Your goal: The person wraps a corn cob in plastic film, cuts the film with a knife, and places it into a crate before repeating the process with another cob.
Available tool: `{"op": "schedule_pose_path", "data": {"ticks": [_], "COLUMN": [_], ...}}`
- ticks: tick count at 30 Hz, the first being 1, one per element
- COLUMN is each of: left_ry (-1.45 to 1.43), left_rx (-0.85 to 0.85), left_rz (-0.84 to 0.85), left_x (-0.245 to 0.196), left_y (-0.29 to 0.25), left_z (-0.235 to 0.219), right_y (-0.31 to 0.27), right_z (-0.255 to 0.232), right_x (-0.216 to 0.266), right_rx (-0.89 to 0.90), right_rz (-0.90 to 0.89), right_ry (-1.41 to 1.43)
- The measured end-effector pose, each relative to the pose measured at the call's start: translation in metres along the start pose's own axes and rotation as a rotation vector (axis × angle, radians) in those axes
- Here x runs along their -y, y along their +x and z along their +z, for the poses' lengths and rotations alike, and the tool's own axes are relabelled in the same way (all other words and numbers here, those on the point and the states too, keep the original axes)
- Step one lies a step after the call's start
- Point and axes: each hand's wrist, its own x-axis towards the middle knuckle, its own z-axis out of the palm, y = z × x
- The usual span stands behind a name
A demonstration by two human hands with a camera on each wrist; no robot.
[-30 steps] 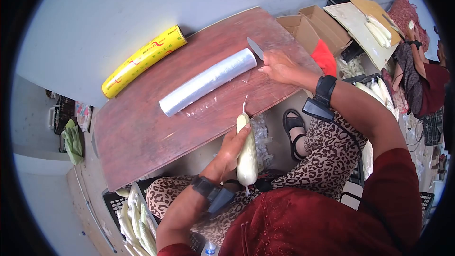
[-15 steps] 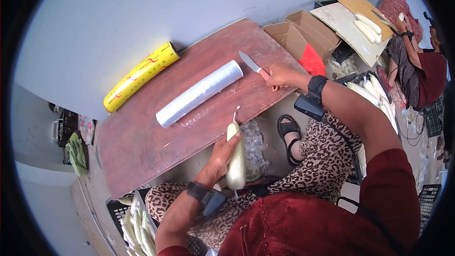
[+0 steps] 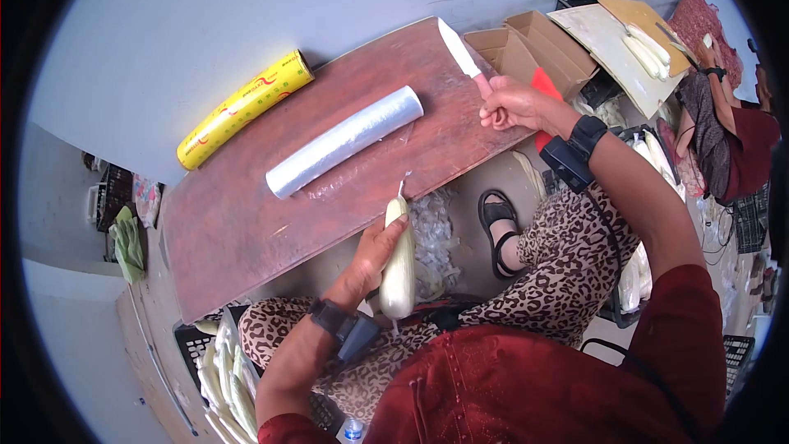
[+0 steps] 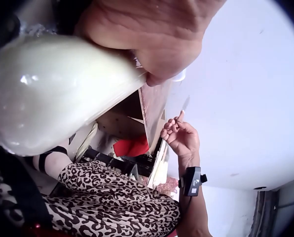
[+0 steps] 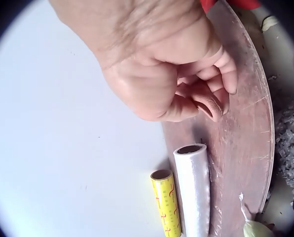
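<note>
A pale, film-wrapped vegetable [image 3: 399,275] with a twisted film end is gripped by the left hand [image 3: 374,253] in front of the table's near edge. In the left wrist view the vegetable [image 4: 58,94] fills the left side, under the left hand [image 4: 152,34]. Over the table's right end, the right hand [image 3: 514,105] holds a knife [image 3: 460,48] by its pink handle, blade pointing up and away. The right wrist view shows the right hand [image 5: 157,64] with curled fingers; no blade shows there. Between the hands a roll of clear film [image 3: 345,141] lies on the table.
A yellow roll [image 3: 245,108] lies on the reddish table [image 3: 238,238] by the wall. Cardboard boxes [image 3: 542,49] and a red cloth [image 3: 544,90] are at the right. Wrapped vegetables [image 3: 226,374] fill a crate at lower left. Another person [image 3: 744,148] sits at far right.
The right hand has lifted the knife off the table area and turned it, so the blade shows broad and bright. The left hand still grips the vegetable, with little movement.
</note>
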Motion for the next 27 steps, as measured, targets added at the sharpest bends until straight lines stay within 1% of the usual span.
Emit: {"op": "schedule_pose_path", "data": {"ticks": [3,6,9,11,12,15,18,21,24,27], "left_ry": [-0.008,-0.047,-0.013,-0.032,-0.041,-0.073,-0.085,-0.084,-0.087,-0.091], "left_rx": [0.006,-0.011,0.006,0.009,0.014,0.011,0.024,0.057,0.047,0.032], "left_rz": [-0.009,-0.038,-0.023,-0.036,-0.038,-0.039,-0.04,-0.044,-0.065,-0.08], "left_x": [-0.001,-0.003,0.0,0.0,-0.001,0.002,0.005,0.007,0.006,0.004], "left_y": [-0.003,-0.006,-0.005,-0.005,-0.007,-0.006,-0.004,-0.005,-0.005,-0.005], "left_z": [-0.001,0.001,-0.002,-0.002,-0.003,-0.003,-0.007,-0.014,-0.015,-0.013], "right_y": [-0.007,-0.027,-0.03,-0.039,-0.042,-0.041,-0.036,-0.042,-0.041,-0.038], "right_z": [0.013,0.044,0.081,0.099,0.105,0.106,0.106,0.117,0.123,0.126], "right_x": [-0.001,0.002,-0.025,-0.04,-0.045,-0.053,-0.055,-0.055,-0.064,-0.067], "right_rx": [-0.035,0.128,0.207,0.103,0.102,0.089,0.074,0.095,0.125,0.123], "right_rz": [-0.275,-0.297,-0.416,-0.601,-0.626,-0.569,-0.617,-0.517,-0.583,-0.56], "right_ry": [0.045,-0.108,-0.394,-0.714,-0.783,-0.814,-0.791,-0.8,-0.813,-0.861]}}
